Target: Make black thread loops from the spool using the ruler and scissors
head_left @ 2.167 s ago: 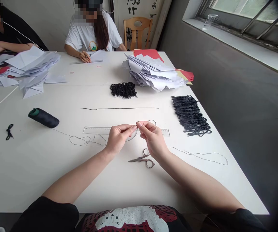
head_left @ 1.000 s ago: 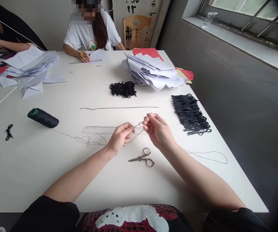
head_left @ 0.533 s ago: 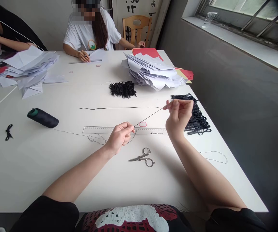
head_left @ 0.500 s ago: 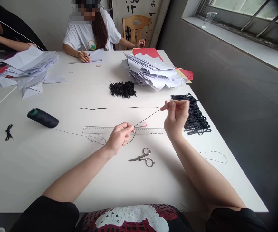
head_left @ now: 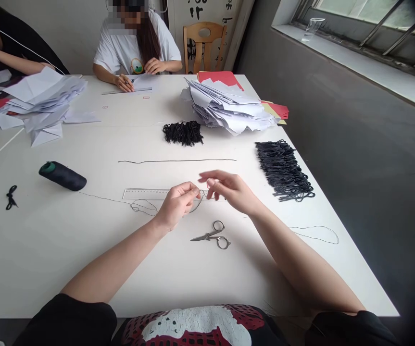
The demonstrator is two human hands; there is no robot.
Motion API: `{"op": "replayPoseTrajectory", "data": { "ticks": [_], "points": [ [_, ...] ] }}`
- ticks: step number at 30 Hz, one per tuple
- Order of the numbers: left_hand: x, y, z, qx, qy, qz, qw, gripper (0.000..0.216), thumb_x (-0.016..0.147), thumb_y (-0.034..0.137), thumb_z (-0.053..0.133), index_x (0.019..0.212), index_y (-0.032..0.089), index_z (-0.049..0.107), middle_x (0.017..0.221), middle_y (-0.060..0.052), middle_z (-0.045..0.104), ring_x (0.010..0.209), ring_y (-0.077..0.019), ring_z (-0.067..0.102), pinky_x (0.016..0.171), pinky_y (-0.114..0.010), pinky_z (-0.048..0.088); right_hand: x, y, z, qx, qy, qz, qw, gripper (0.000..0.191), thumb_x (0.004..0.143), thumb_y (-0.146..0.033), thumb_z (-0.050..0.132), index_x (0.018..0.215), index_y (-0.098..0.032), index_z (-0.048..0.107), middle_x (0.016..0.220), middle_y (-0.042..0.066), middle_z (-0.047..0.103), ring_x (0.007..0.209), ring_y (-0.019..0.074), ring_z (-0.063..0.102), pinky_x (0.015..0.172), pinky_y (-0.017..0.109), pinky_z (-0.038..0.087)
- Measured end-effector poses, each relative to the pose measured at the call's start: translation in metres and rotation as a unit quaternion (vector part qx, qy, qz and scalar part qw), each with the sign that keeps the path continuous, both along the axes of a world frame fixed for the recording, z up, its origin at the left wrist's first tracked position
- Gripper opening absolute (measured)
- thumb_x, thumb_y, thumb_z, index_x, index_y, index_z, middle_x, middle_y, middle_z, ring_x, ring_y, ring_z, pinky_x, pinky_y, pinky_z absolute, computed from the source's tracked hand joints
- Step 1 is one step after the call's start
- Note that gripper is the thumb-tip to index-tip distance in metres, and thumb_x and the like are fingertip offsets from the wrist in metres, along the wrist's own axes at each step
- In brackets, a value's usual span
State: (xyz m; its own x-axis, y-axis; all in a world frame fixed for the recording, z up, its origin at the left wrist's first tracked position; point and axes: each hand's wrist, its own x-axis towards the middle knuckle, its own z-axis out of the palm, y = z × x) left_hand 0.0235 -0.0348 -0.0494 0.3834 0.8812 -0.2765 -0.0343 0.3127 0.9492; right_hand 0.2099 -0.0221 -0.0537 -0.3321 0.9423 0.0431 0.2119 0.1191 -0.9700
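Observation:
My left hand (head_left: 179, 203) pinches a black cord (head_left: 199, 203), whose loose end curves down over the clear ruler (head_left: 145, 194). Close to its right, my right hand (head_left: 232, 190) hangs over the ruler with the fingers apart, and I see nothing held in it. A pair of metal scissors (head_left: 211, 235) lies just nearer to me, blades pointing left. Beyond the hands, another length of black cord (head_left: 176, 161) is stretched out on the table. To the left rests a spool of dark thread (head_left: 65, 177), its strand running toward the ruler.
Bundles of looped black cords (head_left: 282, 170) lie at right, with a smaller black bundle (head_left: 182, 133) further back. A paper stack (head_left: 225, 105) stands behind them. A small black knotted loop (head_left: 11, 197) is far left. Two people sit across the white table (head_left: 149, 283).
My right hand has let go of the taut cord and moved left and down, close to my left hand. The cord has gone slack. Across the table, a person's hand has moved to the paper.

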Motion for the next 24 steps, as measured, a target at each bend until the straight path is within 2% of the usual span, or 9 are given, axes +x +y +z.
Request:
{"op": "replayPoseTrajectory", "data": {
  "ticks": [2,5,8,13,16,18,20,22,24],
  "points": [
    [0.000,0.000,0.000,0.012,0.006,-0.001,1.000,0.024,0.087,0.035,0.054,0.070,0.018,0.048,0.051,0.010,0.023,0.041,-0.0040,0.013,0.040,-0.019,0.011,-0.002,-0.003,-0.001,-0.052,0.022,0.043,0.997,0.038,0.081,-0.047,0.068,0.102,-0.015,0.069,0.092,0.008,0.071,0.077,0.0166,0.067,0.069,0.030,0.054],
    [0.000,0.000,0.000,0.029,0.019,-0.019,0.999,0.024,0.088,0.033,0.053,0.069,0.018,0.046,0.051,0.010,0.024,0.042,-0.0040,0.014,0.041,-0.019,0.012,-0.002,-0.004,-0.002,-0.046,-0.019,0.016,0.999,0.027,0.079,-0.041,0.070,0.084,-0.015,0.071,0.076,0.006,0.070,0.072,0.0164,0.066,0.067,0.030,0.053],
    [0.001,-0.001,-0.001,0.031,0.024,-0.037,0.999,0.024,0.088,0.032,0.052,0.070,0.018,0.046,0.051,0.010,0.023,0.042,-0.0043,0.014,0.041,-0.019,0.013,0.000,-0.005,0.003,0.047,-0.093,-0.019,0.994,0.017,0.085,-0.032,0.062,0.081,-0.016,0.068,0.072,0.003,0.067,0.066,0.0139,0.063,0.063,0.028,0.050],
    [0.000,-0.001,-0.001,0.035,0.023,-0.046,0.998,0.026,0.090,0.037,0.050,0.072,0.019,0.045,0.051,0.010,0.021,0.042,-0.0053,0.014,0.042,-0.021,0.012,0.007,-0.003,0.014,0.212,-0.143,-0.095,0.962,0.009,0.088,-0.020,0.055,0.083,-0.017,0.063,0.077,0.003,0.067,0.065,0.0124,0.060,0.060,0.025,0.048],
    [-0.004,0.000,0.002,0.089,0.068,-0.085,0.990,0.027,0.091,0.038,0.049,0.072,0.019,0.051,0.050,0.007,0.033,0.043,-0.0072,0.028,0.044,-0.022,0.023,0.014,-0.001,0.018,0.304,-0.147,-0.147,0.930,0.009,0.090,-0.016,0.053,0.084,-0.018,0.061,0.078,0.003,0.065,0.069,0.0128,0.060,0.057,0.024,0.047],
    [-0.009,0.001,0.006,0.138,0.140,-0.171,0.965,0.026,0.089,0.039,0.054,0.073,0.019,0.062,0.058,0.002,0.054,0.056,-0.0114,0.050,0.054,-0.024,0.038,0.019,0.000,0.021,0.360,-0.150,-0.116,0.913,0.011,0.092,-0.014,0.051,0.086,-0.018,0.060,0.080,0.003,0.064,0.071,0.0126,0.060,0.059,0.024,0.048],
    [-0.014,0.003,0.009,0.167,0.209,-0.241,0.933,0.023,0.082,0.043,0.064,0.083,0.021,0.072,0.085,-0.003,0.071,0.083,-0.0189,0.064,0.075,-0.030,0.048,0.023,-0.001,0.023,0.394,-0.159,-0.042,0.905,0.013,0.094,-0.013,0.049,0.089,-0.018,0.060,0.082,0.003,0.064,0.072,0.0119,0.060,0.062,0.024,0.049],
    [-0.017,0.006,0.010,0.186,0.250,-0.209,0.927,0.033,0.074,0.047,0.073,0.099,0.025,0.075,0.112,-0.004,0.071,0.106,-0.0245,0.063,0.093,-0.035,0.047,0.024,-0.004,0.024,0.399,-0.167,0.019,0.901,0.013,0.095,-0.012,0.048,0.093,-0.018,0.060,0.086,0.004,0.064,0.073,0.0117,0.060,0.064,0.025,0.050],
    [-0.017,0.008,0.010,0.210,0.254,-0.105,0.938,0.045,0.071,0.049,0.077,0.110,0.027,0.073,0.122,-0.004,0.067,0.115,-0.0254,0.059,0.101,-0.037,0.044,0.021,-0.006,0.023,0.388,-0.172,0.046,0.905,0.013,0.096,-0.013,0.047,0.095,-0.018,0.059,0.089,0.005,0.064,0.075,0.0123,0.061,0.065,0.025,0.051]
  ]
}}
